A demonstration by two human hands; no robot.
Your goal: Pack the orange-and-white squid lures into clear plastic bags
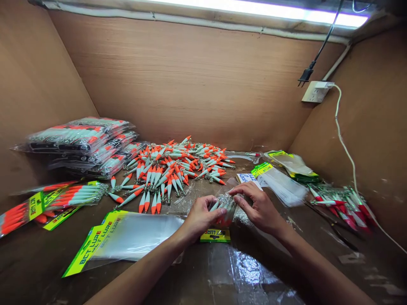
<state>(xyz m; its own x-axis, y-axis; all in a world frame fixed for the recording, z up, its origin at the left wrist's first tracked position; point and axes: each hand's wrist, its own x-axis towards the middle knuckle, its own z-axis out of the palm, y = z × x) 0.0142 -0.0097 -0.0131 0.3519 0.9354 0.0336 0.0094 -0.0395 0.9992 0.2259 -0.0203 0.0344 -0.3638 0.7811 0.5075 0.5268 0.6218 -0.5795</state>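
My left hand (pixel 201 215) is closed around a small clear bag of fishing lures (pixel 227 217), thumb across its front. The bag's yellow-green header card (pixel 215 235) points toward me, and the lures' metal hooks bunch at the far end. My right hand (pixel 258 208) has its thumb and fingertips bent together at that hooked end, on the plastic. Just beyond, a big pile of orange and pale lures (pixel 171 165) lies loose. To the left of my left hand rest flat clear bags (pixel 140 235) with yellow "BCT LURE" headers.
Packed bags (pixel 95 144) are stacked at the back left, with filled header bags (pixel 76 197) in front. On the right are more flat bags (pixel 282 184), red and white lures (pixel 346 205) and dark pliers (pixel 338 228). A white cord (pixel 341 131) and a black plug (pixel 305 75) hang there.
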